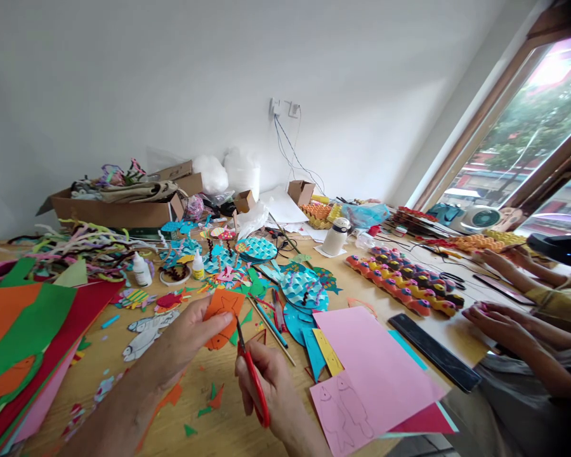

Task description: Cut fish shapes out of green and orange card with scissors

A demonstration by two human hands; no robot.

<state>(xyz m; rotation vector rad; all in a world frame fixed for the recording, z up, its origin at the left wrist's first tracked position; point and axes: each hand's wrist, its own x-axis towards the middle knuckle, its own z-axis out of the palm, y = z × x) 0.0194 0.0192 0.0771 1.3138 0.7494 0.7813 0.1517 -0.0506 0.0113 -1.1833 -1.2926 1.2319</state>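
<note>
An orange piece of paper point(226, 303) with a fish outline drawn on it is pinched in my left hand point(200, 327), thumb on top. My right hand point(266, 374) is wrapped round red-handled scissors point(254, 384), whose dark blades point up and touch the right side of the orange paper. Small green and orange scraps point(216, 397) lie on the wooden table below my hands. To the right of my right hand, pink sheets point(375, 362) carry two drawn fish outlines.
Coloured sheets point(33, 317) lie at the left. Glue bottles point(141, 270), pipe cleaners point(90, 247), blue paper discs point(304, 285) and a painted egg carton point(404, 282) spread beyond. A black case point(435, 352) sits right, near other people's hands point(499, 324).
</note>
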